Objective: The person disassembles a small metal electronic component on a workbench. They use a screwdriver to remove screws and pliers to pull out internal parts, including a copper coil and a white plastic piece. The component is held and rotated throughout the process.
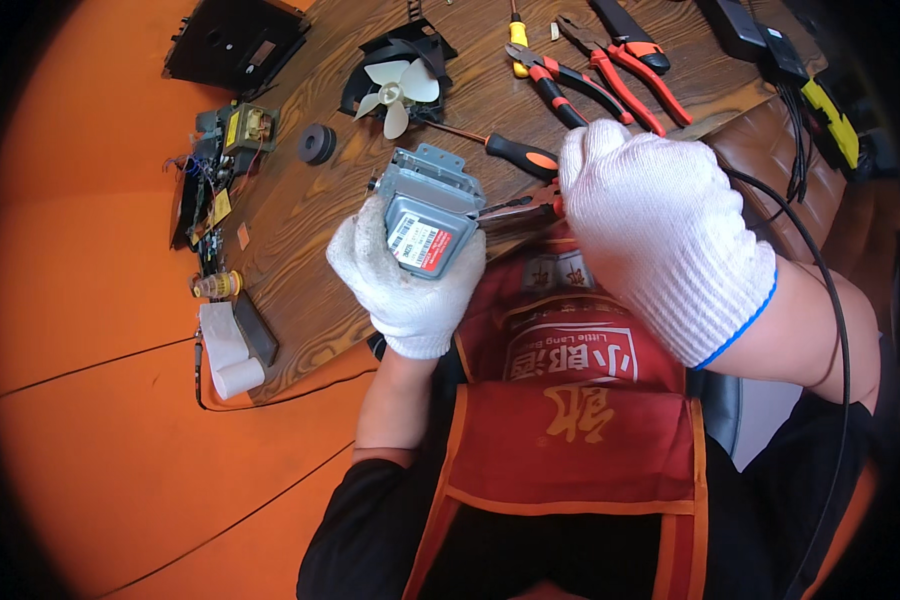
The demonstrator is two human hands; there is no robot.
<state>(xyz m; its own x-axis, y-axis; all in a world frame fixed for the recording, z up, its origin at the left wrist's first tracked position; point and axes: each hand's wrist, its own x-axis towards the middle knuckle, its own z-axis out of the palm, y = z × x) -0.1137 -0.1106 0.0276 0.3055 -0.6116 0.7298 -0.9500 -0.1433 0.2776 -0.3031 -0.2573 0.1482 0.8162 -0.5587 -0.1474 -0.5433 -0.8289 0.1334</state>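
From where I stand, the right hand is closed in a fist that covers most of the handles of the pliers; their nose meets the right edge of the metal box, though I can't fairly say whether it bites or just rests there. The left hand pinches the box from beneath, some fingertips lost behind it, and holds it up over the near edge of the desk. The black rim of the view swallows the outer things, and the circuit parts at nine o'clock from the box blur into a tangle.

The desk is brown with bold wood grain; an orange floor with dark seams spreads at eight o'clock, and a brown padded seat sits toward two.

The box is dull grey, finned, with a pale and red label. Both gloves are white ribbed knit. At twelve stands a pale-bladed fan, at ten a squat black ring, at two a screwdriver with a black-and-orange grip.
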